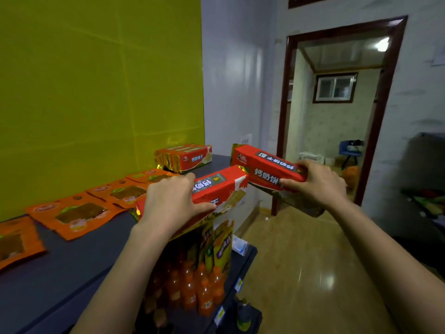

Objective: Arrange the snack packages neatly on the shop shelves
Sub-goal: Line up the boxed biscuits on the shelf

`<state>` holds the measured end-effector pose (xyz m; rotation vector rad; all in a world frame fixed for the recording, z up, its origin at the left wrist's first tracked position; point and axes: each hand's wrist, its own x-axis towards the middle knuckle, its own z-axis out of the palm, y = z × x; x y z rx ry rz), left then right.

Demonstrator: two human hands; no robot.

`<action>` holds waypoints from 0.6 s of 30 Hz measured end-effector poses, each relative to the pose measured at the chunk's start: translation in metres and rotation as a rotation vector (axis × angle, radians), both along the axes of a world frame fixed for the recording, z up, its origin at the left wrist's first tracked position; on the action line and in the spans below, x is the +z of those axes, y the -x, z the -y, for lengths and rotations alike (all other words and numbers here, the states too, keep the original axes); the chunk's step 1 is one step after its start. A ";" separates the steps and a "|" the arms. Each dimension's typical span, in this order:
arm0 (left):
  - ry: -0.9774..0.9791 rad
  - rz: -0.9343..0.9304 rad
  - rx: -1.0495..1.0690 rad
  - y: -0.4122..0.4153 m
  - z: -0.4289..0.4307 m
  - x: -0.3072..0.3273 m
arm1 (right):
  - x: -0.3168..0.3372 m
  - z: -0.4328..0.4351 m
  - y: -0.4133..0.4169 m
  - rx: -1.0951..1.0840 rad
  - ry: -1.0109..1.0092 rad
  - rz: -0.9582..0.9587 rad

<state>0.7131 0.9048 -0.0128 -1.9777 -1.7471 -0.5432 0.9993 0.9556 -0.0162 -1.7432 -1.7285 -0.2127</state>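
Red, tilted: left pack (224, 186) and right pack (267, 168).

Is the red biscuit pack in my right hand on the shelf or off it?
Off it. The right hand grips the red biscuit pack in midair, past the right end of the shelf top, floor showing beneath.

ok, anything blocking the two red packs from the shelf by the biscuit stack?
Nothing visible. Left hand holds the left pack, right hand the right pack; shelf beside biscuit stack shows bare, orange packets lie further left.
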 end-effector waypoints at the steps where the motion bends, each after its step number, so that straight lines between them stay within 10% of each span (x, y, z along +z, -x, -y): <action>1: 0.002 -0.001 0.017 -0.007 -0.015 -0.001 | 0.001 -0.020 -0.008 0.008 0.011 0.005; 18: 0.031 -0.066 0.351 -0.095 -0.229 -0.008 | 0.046 -0.289 -0.089 0.398 -0.122 -0.114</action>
